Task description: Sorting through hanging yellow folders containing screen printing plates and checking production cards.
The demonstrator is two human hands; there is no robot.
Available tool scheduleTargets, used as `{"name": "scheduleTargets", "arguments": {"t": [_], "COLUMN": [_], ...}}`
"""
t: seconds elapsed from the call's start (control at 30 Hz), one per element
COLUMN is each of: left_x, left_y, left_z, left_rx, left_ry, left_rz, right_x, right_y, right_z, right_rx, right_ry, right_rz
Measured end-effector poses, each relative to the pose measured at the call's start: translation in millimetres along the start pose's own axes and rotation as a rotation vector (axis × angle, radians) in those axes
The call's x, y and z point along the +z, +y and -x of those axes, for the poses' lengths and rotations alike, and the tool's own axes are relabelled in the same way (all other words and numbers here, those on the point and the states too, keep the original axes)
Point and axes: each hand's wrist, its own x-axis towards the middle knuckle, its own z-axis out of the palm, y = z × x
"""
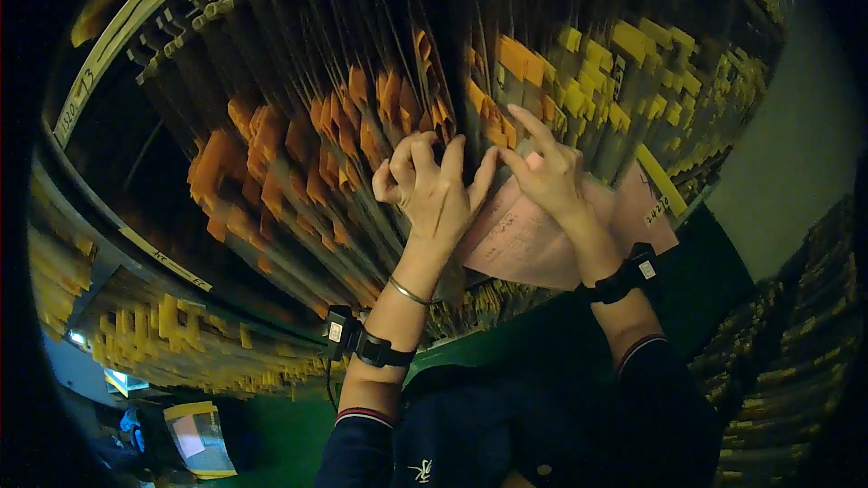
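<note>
My left hand (429, 190) reaches in among hanging files with orange tabs (393, 99). Its fingers are apart and bent, the tips against the tabs; I see nothing gripped in them. Close beside it, my right hand (547, 176) has its index finger stretched toward the orange tabs (520, 61) and its thumb pointing at my left hand. Pink paper (524, 235) with handwriting lies under the right palm and wrist and shows between thumb and index, seemingly held by the curled, hidden fingers. A yellow-edged strip (662, 181) borders the pink paper on the right.
Files with yellow tabs (624, 72) hang to the right of the orange ones. A curved rack rail (117, 45) with hooks runs along the upper left. Lower rows of yellow-tabbed files (172, 334) hang at left. Another pocket with a yellow edge (201, 438) is at lower left.
</note>
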Motion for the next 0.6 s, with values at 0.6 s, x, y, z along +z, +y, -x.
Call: {"name": "scheduleTargets", "arguments": {"t": [0.6], "left_x": [12.2], "left_y": [-9.6], "left_z": [8.4], "left_rx": [0.144], "left_ry": [0.010], "left_rz": [-0.078], "right_x": [0.6], "right_y": [1.4], "right_z": [-3.4], "right_rx": [-0.028], "right_ry": [0.002], "right_rz": [0.010]}}
